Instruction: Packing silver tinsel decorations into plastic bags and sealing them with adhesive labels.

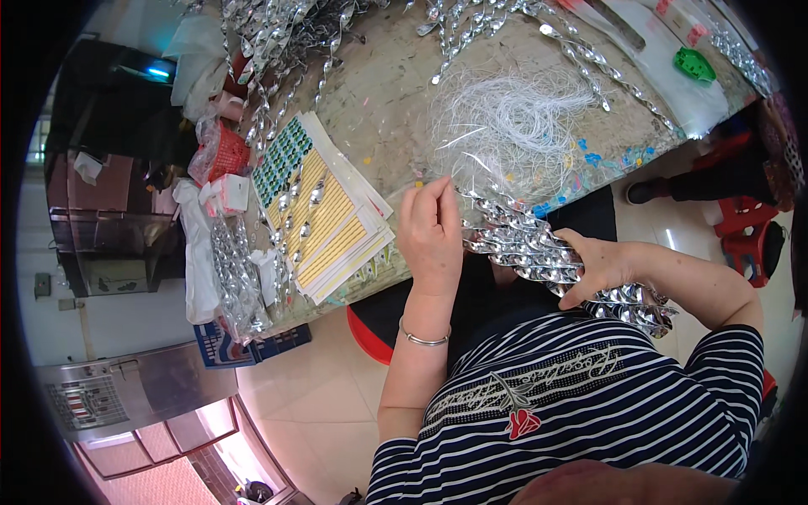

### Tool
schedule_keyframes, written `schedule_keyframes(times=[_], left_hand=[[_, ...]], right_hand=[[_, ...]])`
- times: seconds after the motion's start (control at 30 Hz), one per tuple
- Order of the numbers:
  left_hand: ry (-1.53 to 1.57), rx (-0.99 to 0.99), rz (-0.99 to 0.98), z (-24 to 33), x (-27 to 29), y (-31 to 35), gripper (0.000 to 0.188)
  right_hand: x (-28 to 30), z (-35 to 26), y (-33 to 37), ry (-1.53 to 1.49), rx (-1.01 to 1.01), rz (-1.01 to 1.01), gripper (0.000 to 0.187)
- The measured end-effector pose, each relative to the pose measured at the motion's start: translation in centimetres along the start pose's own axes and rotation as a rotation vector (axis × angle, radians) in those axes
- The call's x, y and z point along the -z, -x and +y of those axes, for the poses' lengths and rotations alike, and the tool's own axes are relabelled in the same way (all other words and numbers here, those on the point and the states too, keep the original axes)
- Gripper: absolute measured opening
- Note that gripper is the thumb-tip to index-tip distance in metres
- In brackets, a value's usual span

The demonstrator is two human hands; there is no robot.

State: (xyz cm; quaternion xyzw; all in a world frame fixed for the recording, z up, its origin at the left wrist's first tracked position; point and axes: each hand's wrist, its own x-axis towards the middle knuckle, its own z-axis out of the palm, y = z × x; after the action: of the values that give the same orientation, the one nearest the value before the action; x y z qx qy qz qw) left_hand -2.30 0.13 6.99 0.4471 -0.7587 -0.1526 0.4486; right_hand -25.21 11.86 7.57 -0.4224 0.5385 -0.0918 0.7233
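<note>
My right hand (pixel 599 265) wraps round a bundle of twisted silver foil strips (pixel 522 248), thumb and fingers apart on its two sides. The bundle slants over my lap at the table's near edge, its far end beside my left hand (pixel 431 227). That left hand is closed, thumb and forefinger pinched together by the strip ends. What the pinch holds is too thin to make out; fine clear strands show close by. A loose tangle of white, clear thread (pixel 534 109) lies on the table just beyond the bundle.
Printed sheets with green and yellow stickers (pixel 324 210) lie left on the worn table (pixel 379 93). Silver strips (pixel 286 34) heap at the far left; others lie far right near a green dish (pixel 694 64). A red basket (pixel 227 151) stands left. Another person's leg (pixel 715 185) shows right, near red stools (pixel 745 244).
</note>
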Motion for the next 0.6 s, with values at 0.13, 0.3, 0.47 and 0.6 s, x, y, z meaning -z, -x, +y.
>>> schedule_keyframes(times=[0.13, 0.3, 0.47, 0.6], left_hand=[[0.017, -0.012, -0.005, 0.5, -0.2, 0.1, 0.013], [0.018, -0.121, 0.000, 0.6, -0.1, 0.5, 0.016], [0.004, -0.159, -0.035, 0.7, -0.3, 1.4, 0.015], [0.054, -0.150, -0.059, 0.7, -0.4, 1.9, 0.017]], right_hand=[[-0.1, 0.3, 0.1, 0.034, 0.035, 0.045, 0.109], [0.0, 0.2, 0.4, -0.025, 0.004, 0.026, 0.110], [0.3, 0.9, 0.5, -0.040, 0.059, 0.067, 0.109], [0.3, 1.0, 0.5, -0.026, 0.091, 0.075, 0.109]])
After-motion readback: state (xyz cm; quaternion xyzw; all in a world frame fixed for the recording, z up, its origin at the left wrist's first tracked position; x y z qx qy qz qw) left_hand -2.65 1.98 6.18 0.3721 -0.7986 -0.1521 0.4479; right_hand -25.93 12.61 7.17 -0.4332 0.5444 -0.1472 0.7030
